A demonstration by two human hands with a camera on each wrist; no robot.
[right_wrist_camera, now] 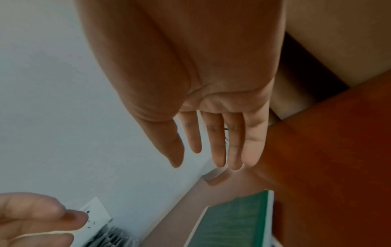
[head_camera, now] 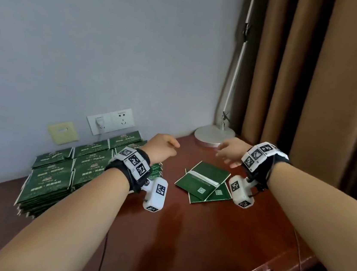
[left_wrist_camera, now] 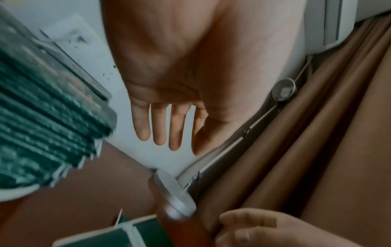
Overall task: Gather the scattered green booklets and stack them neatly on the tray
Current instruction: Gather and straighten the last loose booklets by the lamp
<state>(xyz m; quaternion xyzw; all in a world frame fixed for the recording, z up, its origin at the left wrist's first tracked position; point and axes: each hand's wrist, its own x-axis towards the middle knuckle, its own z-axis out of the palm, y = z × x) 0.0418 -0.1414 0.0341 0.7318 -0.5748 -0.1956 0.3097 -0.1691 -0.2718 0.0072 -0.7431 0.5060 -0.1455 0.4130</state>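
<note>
Stacked booklets (head_camera: 60, 172) lie left of 3 overlapping booklets (head_camera: 204, 182).

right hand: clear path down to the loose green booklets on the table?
Probably yes. The right hand hangs open and empty just beyond the loose green booklets on the reddish-brown wooden table, with nothing lying between them. The left hand is off to the side.

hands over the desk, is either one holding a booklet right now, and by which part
Nothing is held. The left hand and right hand hover empty above the loose booklets.
</note>
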